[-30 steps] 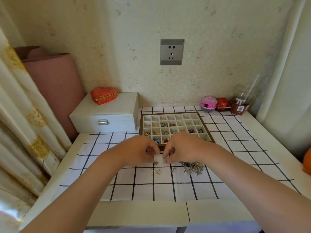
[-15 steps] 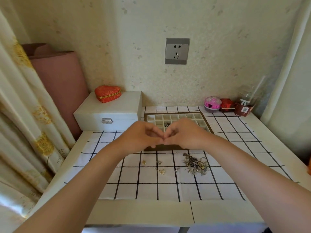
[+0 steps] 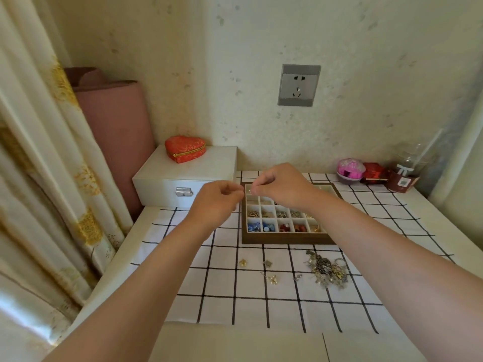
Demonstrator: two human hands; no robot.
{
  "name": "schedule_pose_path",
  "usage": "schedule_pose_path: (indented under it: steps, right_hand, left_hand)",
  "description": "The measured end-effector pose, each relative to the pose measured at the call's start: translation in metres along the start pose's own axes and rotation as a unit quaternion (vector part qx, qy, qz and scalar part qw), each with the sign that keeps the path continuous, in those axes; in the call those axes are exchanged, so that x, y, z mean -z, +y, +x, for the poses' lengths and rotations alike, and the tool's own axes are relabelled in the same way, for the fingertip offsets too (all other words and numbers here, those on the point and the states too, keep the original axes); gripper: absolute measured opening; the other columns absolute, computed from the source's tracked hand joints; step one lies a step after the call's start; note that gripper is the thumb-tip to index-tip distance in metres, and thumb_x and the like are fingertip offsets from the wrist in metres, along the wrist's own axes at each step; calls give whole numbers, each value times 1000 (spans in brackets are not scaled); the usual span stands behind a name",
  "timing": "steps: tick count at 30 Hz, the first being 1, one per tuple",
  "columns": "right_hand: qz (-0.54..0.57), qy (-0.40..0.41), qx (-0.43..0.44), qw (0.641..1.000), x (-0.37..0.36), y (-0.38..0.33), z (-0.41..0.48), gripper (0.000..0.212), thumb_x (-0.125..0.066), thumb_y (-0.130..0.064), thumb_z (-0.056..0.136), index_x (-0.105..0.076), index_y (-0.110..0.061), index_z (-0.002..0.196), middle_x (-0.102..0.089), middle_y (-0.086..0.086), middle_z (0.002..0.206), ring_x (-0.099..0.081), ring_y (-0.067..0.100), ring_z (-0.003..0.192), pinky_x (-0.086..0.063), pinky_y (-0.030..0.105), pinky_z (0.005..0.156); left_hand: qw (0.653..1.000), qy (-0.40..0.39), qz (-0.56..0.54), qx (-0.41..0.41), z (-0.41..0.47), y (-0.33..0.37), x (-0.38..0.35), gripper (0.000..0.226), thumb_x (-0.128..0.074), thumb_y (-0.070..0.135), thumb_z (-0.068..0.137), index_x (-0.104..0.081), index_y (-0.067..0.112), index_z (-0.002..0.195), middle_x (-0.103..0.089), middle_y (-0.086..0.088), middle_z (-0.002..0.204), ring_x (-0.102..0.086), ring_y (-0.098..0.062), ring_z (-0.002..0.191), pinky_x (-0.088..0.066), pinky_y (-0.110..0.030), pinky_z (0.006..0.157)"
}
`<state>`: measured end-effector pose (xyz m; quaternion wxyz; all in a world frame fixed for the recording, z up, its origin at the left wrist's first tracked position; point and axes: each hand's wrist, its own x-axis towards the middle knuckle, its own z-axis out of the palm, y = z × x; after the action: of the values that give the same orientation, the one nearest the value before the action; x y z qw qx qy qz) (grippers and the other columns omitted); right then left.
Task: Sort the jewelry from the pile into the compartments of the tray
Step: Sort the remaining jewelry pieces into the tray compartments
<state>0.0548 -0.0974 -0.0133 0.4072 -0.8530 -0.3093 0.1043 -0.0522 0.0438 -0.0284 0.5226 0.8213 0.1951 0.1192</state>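
A tangled pile of jewelry point(image 3: 326, 270), silver and dull gold, lies on a checked cloth point(image 3: 222, 304) on the table point(image 3: 235, 343), just in front of the tray point(image 3: 287, 240). A few loose pieces point(image 3: 271, 279) lie scattered to its left. The tray's nearest row holds blue and red beads, and the row behind it holds metal rings. Above the tray's far left corner the left hand point(image 3: 217, 202) and right hand point(image 3: 282, 186) hover close together, each grip drawn to a fingertip pinch; whether a piece sits between the fingers is too small to tell. The jewelry looks light, thin and likely to snag, so it is probably best taken one piece at a time by a loop or edge and lifted slowly clear of the tangle
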Motion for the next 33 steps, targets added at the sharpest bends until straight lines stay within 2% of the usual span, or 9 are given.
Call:
schedule_pose_path:
  steps: [2,7,9,12,17,20,26,29,33]
  right_hand:
    - [-29,-20,-5,999,-8,6,7,8,-74,-19,89,-79,-24,88,-70,-20,84,-64,-7,84,-45,14,75]
    - [-131,-49,-9,990,-24,17,17,20,-67,-24,94,-74,-28,75,-69,-14,83,-65,4,84,-52,30,87]
    - [-181,-68,-7,981,-27,20,18,22,-64,-25,96,-75,-27,77,-70,-8,82,-64,9,84,-51,33,87]
    - [-226,-70,3,972,-29,23,16,17,-63,-25,97,-79,-20,102,-73,-2,104,-63,13,96,-51,34,93]
    - [-245,-58,42,967,-24,21,9,17,-63,-24,95,-80,-25,98,-70,-11,90,-60,3,81,-55,32,86]
    - [-277,-48,46,959,-20,17,5,28,-57,-14,92,-79,-29,102,-71,-12,99,-57,3,85,-54,33,86]
    - [-316,-120,71,939,-20,15,-6,52,-48,3,85,-75,-29,116,-52,-13,57,-50,6,55,-54,32,64]
    - [-307,-91,76,944,-19,16,-6,51,-49,1,87,-73,-30,120,-59,-14,78,-57,10,70,-56,34,69]
    - [-276,-54,107,954,-13,6,-20,38,-54,-5,92,-74,-29,114,-51,-17,99,-51,2,87,-40,19,70]
  left_hand:
    - [992,-30,118,-24,2,-10,-4,21,-60,23,96,-69,25,115,-69,4,116,-63,-13,104,-49,-29,91]
    - [961,-119,244,-45,3,-17,-11,39,-54,22,99,-54,20,138,-58,-1,136,-54,-17,122,-39,-24,91]
    - [952,-135,270,-55,4,-19,-13,44,-56,23,99,-50,21,142,-55,-2,140,-52,-19,125,-41,-28,97]
    - [943,-136,297,-68,6,-22,-13,48,-57,22,98,-47,22,145,-54,-3,142,-52,-21,127,-43,-33,102]
    - [935,-138,313,-91,4,-24,-14,49,-57,27,97,-46,25,144,-55,-2,138,-54,-22,123,-47,-36,101]
    - [932,-132,323,-102,3,-24,-14,47,-58,30,96,-47,25,142,-55,-1,135,-54,-22,120,-48,-36,98]
    - [929,-141,324,-107,2,-24,-12,41,-58,32,96,-53,24,135,-56,-2,128,-55,-20,114,-47,-32,93]
    - [930,-143,321,-104,-1,-24,-9,47,-59,34,95,-50,26,141,-53,-1,132,-54,-20,118,-45,-33,96]
    - [934,-127,317,-107,-9,-22,-3,39,-61,36,94,-54,28,132,-54,2,125,-56,-18,110,-48,-32,92]
